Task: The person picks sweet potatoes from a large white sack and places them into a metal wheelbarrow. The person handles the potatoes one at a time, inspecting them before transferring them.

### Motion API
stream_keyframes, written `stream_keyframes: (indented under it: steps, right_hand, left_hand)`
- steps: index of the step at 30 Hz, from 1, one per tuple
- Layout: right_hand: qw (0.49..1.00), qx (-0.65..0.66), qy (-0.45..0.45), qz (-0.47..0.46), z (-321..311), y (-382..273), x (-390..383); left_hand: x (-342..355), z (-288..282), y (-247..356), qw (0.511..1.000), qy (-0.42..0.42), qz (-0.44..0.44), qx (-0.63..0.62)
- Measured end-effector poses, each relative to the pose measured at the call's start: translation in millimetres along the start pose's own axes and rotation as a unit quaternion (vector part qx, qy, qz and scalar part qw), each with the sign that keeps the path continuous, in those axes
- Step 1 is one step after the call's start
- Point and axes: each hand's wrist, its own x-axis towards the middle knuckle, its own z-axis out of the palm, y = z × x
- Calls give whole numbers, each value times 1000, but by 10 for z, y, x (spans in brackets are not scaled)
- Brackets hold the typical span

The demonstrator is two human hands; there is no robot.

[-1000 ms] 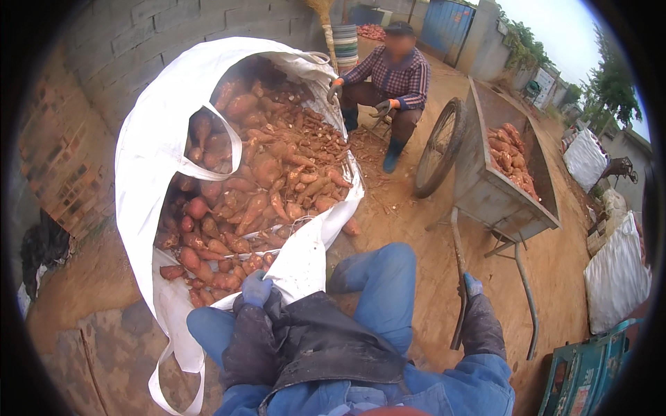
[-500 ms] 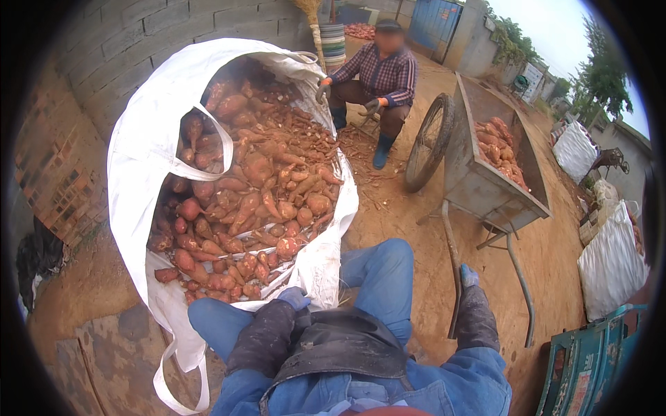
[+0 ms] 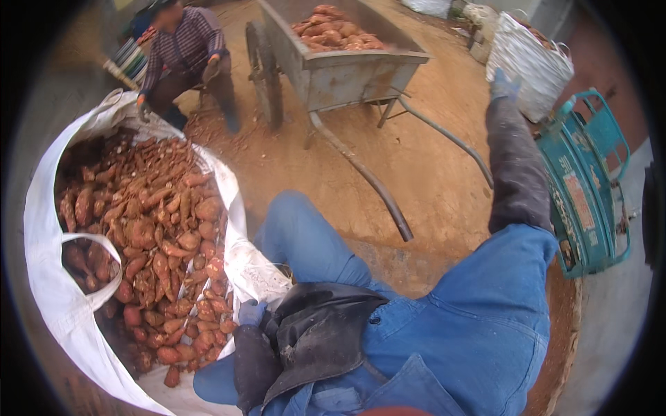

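A big white bulk bag (image 3: 55, 277) lies open at the left, its mouth full of reddish-brown sweet potatoes (image 3: 163, 243). My left hand (image 3: 251, 312), in a bluish glove, rests at the bag's near rim with its fingers curled; what they hold, if anything, is hidden. Far out to the right reaches my right arm. Its gloved hand (image 3: 505, 84) has stretched fingers, with nothing seen in them, and appears in front of a filled white woven sack (image 3: 533, 66). Whether it touches the sack I cannot tell.
A metal handcart (image 3: 361, 73) with sweet potatoes stands ahead, its handles (image 3: 371, 180) pointing toward me. Beyond the bag sits a co-worker (image 3: 187, 52) in a checked shirt and gloves. At the right is a teal crate-like metal object (image 3: 583, 187). Dirt ground (image 3: 298, 156) lies between.
The view has swung to the right, so bag and cart appear farther left. My right arm has moved from beside the cart handle out toward the white sack. My left hand stays by the bag's rim.
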Motion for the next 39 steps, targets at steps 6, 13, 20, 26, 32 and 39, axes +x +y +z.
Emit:
stream_keyframes:
  steps: [6, 13, 20, 26, 32, 39]
  right_hand:
    - [962, 79, -225, -135, 881, -263, -737]
    - [677, -119, -671, 279, 1690, 950, -3781]
    - [777, -93, -596, 180, 1715, 1218, -3847]
    - [795, -84, -570, 189, 1783, 1330, -3916]
    - [799, -61, -586, 119, 1689, 1228, -3965]
    - [924, -129, -359, -20, 1270, 186, -2577]
  left_hand:
    - [-8, 53, 64, 1000, 9, 9, 6]
    - [-276, -58, 144, 998, 47, 18, -33]
    - [-254, 158, -1, 990, 128, 27, -58]
    - [-298, 55, 127, 995, 80, 32, -59]
    - [-416, -637, 289, 993, -76, 83, -45]
    - [94, -1607, -728, 884, 270, 200, -325]
